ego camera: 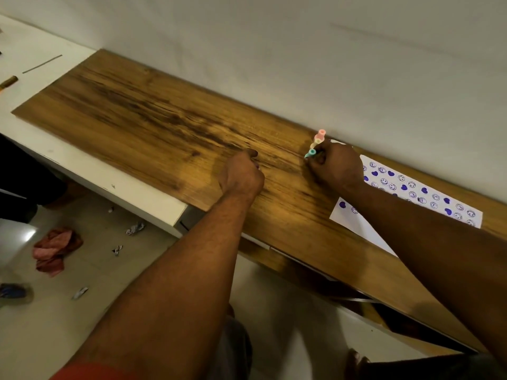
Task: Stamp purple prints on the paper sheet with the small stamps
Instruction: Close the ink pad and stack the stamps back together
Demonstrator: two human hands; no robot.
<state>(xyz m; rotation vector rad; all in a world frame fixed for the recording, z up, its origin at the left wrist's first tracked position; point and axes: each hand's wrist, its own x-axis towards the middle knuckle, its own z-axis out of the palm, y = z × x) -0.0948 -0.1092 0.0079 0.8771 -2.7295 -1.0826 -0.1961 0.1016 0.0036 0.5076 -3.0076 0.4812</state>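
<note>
Down over my arms, the head view shows my right hand curled around a small bundle of stamps, pastel tubes in pink, cream and teal whose ends poke out past my knuckles toward the wall. That hand sits at the near corner of the paper sheet, which lies on the wooden worktop close against the wall, on my right. The sheet already carries rows of purple prints, some solid hearts, some round smiley faces; my right forearm crosses over its lower part. My left hand is closed in a loose fist, resting on bare wood well to the left of the sheet; whether anything is pinched inside it I cannot tell. Below the worktop's edge, on the pale floor, lie a crumpled pink cloth and a few scraps of paper litter.
</note>
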